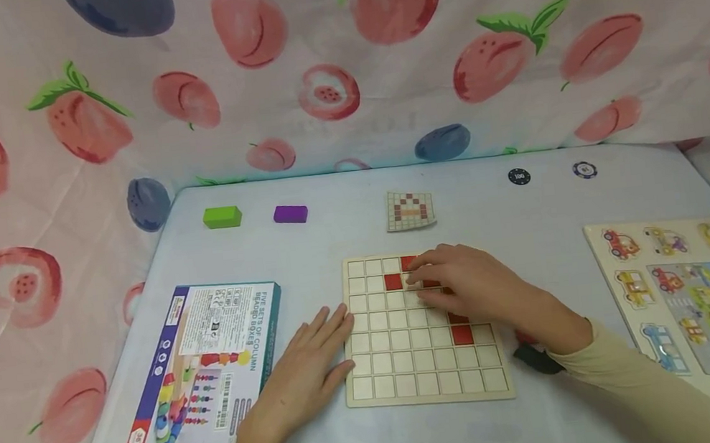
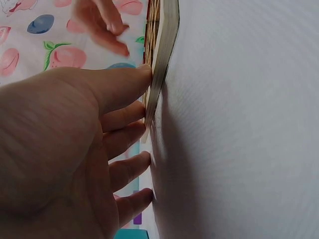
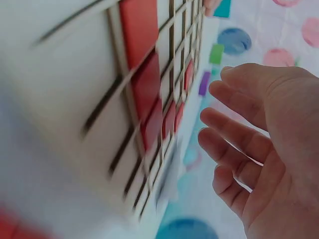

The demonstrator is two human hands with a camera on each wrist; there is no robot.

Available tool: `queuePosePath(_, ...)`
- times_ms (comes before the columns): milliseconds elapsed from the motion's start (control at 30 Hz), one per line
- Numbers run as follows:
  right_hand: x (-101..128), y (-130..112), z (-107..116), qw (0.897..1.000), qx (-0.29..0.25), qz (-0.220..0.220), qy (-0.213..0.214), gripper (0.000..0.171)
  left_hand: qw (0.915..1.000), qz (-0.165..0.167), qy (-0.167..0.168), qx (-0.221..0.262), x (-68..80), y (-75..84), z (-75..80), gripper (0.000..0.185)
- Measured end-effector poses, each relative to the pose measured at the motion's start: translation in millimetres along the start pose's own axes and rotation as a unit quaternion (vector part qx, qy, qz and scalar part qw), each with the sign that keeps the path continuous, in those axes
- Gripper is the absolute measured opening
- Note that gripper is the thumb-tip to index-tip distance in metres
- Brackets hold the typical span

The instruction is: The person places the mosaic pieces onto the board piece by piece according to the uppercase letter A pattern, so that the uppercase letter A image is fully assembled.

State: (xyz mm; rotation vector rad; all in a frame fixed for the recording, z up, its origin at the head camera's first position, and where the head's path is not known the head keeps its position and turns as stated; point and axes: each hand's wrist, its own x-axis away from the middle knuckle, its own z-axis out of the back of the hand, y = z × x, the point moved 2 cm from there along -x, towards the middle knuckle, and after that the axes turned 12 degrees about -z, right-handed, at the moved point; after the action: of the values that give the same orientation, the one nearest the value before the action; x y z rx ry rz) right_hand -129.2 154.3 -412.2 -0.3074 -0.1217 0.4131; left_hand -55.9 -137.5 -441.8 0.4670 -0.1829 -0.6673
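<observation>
Left hand [image 1: 306, 374], fingers straight, presses flat against the nine o'clock edge of the square wooden grid board [image 1: 404, 382] at table centre. Right hand [image 1: 472, 288], fingers loosely curved, holding nothing visible, hovers over red square tiles [image 1: 462, 334] toward twelve o'clock. Blue toy box [image 1: 204, 364] lies at nine, vehicle puzzle [image 1: 687, 288] at three; small pattern card [image 1: 409, 210], green block [image 1: 222, 217] and purple block [image 1: 291, 214] beyond.

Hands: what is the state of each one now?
Left hand: open, fingers straight against the grid board edge.
Right hand: open, holds nothing.
</observation>
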Motion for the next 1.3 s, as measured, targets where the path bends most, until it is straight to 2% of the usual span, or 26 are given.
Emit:
queuePosePath(167, 36, 34, 13, 0.997, -0.006, -0.070, 0.011, 0.026, 1.0000, 0.002, -0.002, -0.002, -0.3, 0.4, -0.1, 0.065)
queuePosePath(233, 51, 48, 16, 0.995, -0.011, -0.102, 0.005, 0.024, 1.0000, 0.002, -0.003, 0.001, -0.4, 0.5, 0.1, 0.066)
queuePosePath(367, 77, 70, 15, 0.990, -0.012, -0.137, -0.015, 0.020, 1.0000, 0.005, -0.007, 0.002, 0.5, -0.1, 0.5, 0.066)
queuePosePath(500, 93, 84, 8, 0.990, -0.008, -0.136, -0.018, 0.019, 1.0000, 0.005, -0.005, 0.000, 1.1, -1.0, 0.9, 0.066)
queuePosePath(667, 101, 90, 4, 0.991, 0.006, -0.130, 0.023, 0.019, 0.9999, -0.004, 0.008, 0.004, -0.1, 0.3, 1.4, 0.065)
queuePosePath(800, 103, 91, 3, 0.991, 0.020, -0.126, 0.043, 0.021, 0.9999, -0.004, 0.006, 0.009, -1.0, 1.7, 1.0, 0.064)
queuePosePath(1067, 102, 90, 3, 0.993, 0.047, -0.108, 0.028, 0.032, 1.0000, -0.002, 0.003, 0.006, -1.4, 1.8, 0.5, 0.064)
queuePosePath(1300, 96, 89, 3, 0.992, 0.067, -0.086, 0.064, 0.029, 1.0000, 0.001, -0.001, 0.008, -0.4, 0.9, 0.7, 0.065)
